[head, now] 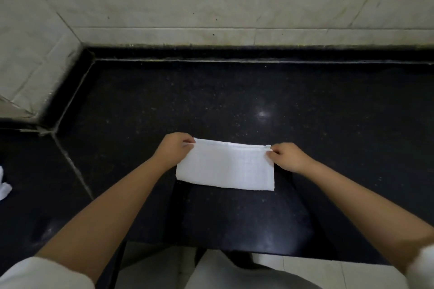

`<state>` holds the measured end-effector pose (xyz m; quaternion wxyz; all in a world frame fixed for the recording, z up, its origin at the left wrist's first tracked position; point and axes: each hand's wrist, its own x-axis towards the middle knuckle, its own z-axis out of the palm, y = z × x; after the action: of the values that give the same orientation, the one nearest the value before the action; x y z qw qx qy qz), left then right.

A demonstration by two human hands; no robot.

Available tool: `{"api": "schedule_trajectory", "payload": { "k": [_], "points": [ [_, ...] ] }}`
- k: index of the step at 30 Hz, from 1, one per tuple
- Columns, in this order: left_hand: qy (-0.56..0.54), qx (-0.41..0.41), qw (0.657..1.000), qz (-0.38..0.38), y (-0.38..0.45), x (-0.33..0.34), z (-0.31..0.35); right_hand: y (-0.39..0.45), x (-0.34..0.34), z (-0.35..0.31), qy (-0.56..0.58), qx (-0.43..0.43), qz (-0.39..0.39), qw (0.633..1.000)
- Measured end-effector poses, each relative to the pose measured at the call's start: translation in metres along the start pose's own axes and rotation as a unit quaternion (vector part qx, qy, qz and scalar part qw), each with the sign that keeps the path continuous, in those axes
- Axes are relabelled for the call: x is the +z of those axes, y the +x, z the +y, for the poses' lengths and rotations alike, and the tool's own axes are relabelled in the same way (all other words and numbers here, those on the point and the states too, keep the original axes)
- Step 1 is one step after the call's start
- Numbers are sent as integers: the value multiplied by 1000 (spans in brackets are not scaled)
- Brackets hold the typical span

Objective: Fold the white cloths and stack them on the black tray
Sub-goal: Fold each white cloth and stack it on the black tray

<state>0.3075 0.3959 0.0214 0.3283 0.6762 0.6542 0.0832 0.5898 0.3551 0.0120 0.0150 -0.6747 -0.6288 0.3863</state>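
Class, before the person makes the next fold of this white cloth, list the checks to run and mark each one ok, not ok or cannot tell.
1. Left hand pinches the far left corner of the cloth: ok.
2. Right hand pinches the far right corner: ok.
3. Cloth lies flat, without wrinkles: ok.
4. Far edges line up: ok.
5. Black tray in place for stacking: cannot tell against the dark counter.
6. More cloth waiting at the left edge: ok.
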Motion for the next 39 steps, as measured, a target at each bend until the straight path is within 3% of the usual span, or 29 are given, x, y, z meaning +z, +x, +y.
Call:
{"api": "schedule_trajectory", "payload": {
  "k": [4, 10, 14, 17, 20, 23, 26, 29, 31, 33, 37, 39],
  "points": [
    [27, -4, 999, 22, 24, 12, -2, 13, 11, 2, -10, 56, 67, 996],
    [82, 31, 995, 38, 42, 22, -17, 11, 19, -5, -96, 91, 106, 985],
    [134, 85, 987, 22, 45, 27, -24, 11, 27, -3, -131, 57, 180, 973],
    [188, 127, 974, -7, 47, 27, -29, 17, 32, 0, -172, -4, 170, 970],
    [248, 162, 955, -28, 46, 24, -34, 23, 30, -2, -207, 0, 126, 970],
    [243, 225, 943, 26, 48, 14, -33, 26, 17, -8, -216, -5, 117, 969],
    [195, 280, 934, 107, 53, -20, -14, 19, -18, -19, -134, -53, 237, 961],
    [182, 356, 892, 209, 49, -54, 9, 7, -40, -27, -74, -111, 396, 909],
    [174, 383, 878, 229, 45, -54, 6, -1, -32, -26, -56, -121, 442, 887],
    [193, 391, 876, 208, 37, -35, -10, -6, -6, -18, -67, -97, 445, 888],
    [300, 356, 884, 45, 17, 19, -50, -16, 66, 4, -135, -16, 334, 933],
    [303, 323, 896, 11, 6, 33, -62, -22, 84, 8, -158, 1, 317, 935]
  ]
}}
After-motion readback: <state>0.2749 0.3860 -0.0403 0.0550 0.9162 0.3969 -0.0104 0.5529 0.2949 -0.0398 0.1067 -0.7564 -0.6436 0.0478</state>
